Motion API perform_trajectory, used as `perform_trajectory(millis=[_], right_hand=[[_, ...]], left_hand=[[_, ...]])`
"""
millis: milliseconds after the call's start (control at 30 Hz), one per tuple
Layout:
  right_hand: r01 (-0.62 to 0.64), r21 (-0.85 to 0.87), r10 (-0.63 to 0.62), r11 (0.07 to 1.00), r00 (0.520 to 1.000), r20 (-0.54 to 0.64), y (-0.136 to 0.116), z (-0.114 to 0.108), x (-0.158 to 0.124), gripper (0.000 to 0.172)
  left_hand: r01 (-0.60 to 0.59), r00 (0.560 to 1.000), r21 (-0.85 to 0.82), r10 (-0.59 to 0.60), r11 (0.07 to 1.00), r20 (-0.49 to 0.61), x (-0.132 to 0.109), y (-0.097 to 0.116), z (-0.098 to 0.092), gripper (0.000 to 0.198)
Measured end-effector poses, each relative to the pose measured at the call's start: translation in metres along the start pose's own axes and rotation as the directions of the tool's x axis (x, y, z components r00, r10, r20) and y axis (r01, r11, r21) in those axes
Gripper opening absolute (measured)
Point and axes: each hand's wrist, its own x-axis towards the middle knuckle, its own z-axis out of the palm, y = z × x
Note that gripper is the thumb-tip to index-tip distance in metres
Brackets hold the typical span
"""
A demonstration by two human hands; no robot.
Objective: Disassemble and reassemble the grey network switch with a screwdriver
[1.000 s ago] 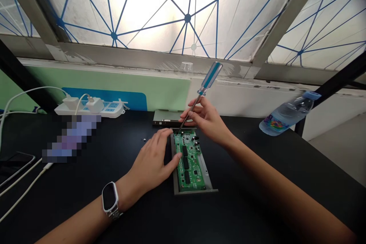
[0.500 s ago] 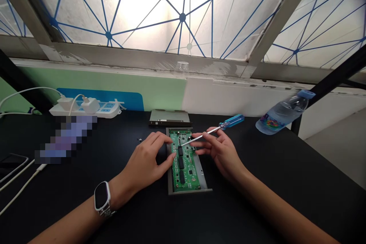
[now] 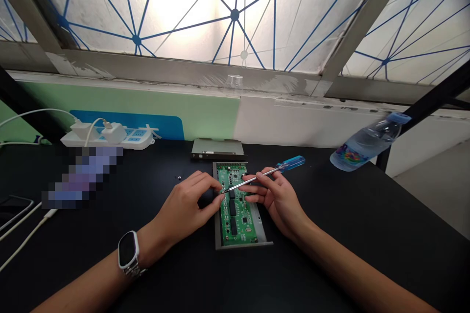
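A green circuit board (image 3: pixel 237 210) lies in a grey metal tray (image 3: pixel 264 234) on the black table. My right hand (image 3: pixel 279 200) is closed on a screwdriver (image 3: pixel 271 172) with a blue clear handle, held almost flat, its tip over the board's left edge. My left hand (image 3: pixel 189 205), a watch on its wrist, rests at the tray's left side with thumb and fingers pinched together at the screwdriver's tip. I cannot make out what they pinch.
A grey metal cover (image 3: pixel 217 149) lies behind the tray. A tiny screw (image 3: pixel 179 177) sits on the table to the left. A white power strip (image 3: pixel 106 138) with chargers and cables is at the back left. A water bottle (image 3: pixel 367 145) leans at the right.
The screwdriver has swung down from steeply upright to almost flat. My right hand has dropped to the board. My left fingers have curled from flat on the tray's edge into a pinch at the tip.
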Motion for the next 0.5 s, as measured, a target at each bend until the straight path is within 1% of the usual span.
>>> perform_trajectory(millis=[167,300,500], right_hand=[[0.015,0.006,-0.015,1.000,1.000,-0.011,0.0003,-0.0012,0.0006,0.042],[0.024,0.007,-0.024,1.000,1.000,-0.005,0.0001,-0.0022,-0.0002,0.041],[0.022,0.006,-0.022,1.000,1.000,0.005,0.0021,-0.0010,-0.0013,0.043]], left_hand=[[-0.011,1.000,-0.010,0.011,1.000,-0.008,-0.0003,-0.0004,0.0008,0.005],[-0.003,1.000,-0.017,0.003,1.000,0.000,-0.0004,-0.0013,0.0005,0.006],[-0.027,1.000,-0.013,0.026,1.000,-0.014,-0.0001,0.0011,-0.0001,0.008]])
